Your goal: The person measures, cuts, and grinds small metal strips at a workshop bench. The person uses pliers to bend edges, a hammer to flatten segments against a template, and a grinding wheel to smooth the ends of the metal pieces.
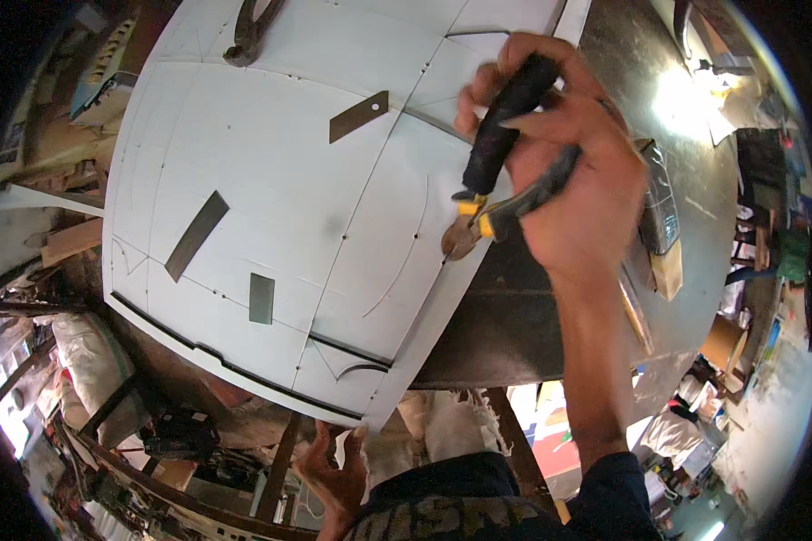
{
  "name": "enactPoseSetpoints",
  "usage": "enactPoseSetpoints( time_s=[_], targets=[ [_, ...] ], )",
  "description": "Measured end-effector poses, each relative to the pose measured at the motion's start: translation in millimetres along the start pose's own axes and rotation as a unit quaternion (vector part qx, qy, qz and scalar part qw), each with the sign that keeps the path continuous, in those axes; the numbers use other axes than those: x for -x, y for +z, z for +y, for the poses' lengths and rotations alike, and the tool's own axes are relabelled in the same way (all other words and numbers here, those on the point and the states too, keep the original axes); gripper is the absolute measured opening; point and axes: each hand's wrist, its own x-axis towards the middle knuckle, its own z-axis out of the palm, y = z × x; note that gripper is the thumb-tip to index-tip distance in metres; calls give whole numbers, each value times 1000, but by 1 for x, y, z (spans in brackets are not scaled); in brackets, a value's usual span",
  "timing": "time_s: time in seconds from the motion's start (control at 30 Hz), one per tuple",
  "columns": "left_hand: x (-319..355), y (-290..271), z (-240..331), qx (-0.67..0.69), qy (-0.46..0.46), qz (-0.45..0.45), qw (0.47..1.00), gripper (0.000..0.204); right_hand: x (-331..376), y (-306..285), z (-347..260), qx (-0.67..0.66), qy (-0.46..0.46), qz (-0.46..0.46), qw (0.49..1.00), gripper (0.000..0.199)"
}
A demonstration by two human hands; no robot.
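Your right hand (573,162) is wrapped around the cutting pliers (487,224), black-and-yellow handles in the palm, head projecting below the fingers by the white board's (271,162) right edge. Left hand (331,464) at the near edge, by near-right corner; can't tell if it's gripping.

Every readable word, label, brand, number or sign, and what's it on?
Dark shirt: large lettering, cut off by the picture's lower edge; not copied out.
Black object beside the right hand: pale markings, too blurred to read.
White panel: lines and dots, no readable text.
Pliers: none readable.
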Motion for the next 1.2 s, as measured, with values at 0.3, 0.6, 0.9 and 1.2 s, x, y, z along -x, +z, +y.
enactPoseSetpoints(
  time_s=[0.3,0.6,0.9,1.2],
  targets=[
    [2,8,3,87,10,27,996,40,94,-3,-47,-192,241,219,926,55],
    [14,16,-5,236,-32,22,971,78,110,4,-52,-92,328,227,913,42],
    [14,25,4,403,25,-21,915,118,91,-185,-90,659,177,193,705,15],
    [-12,19,-2,592,-158,-44,789,65,111,-131,-62,768,19,-76,635,75]
  ],
)
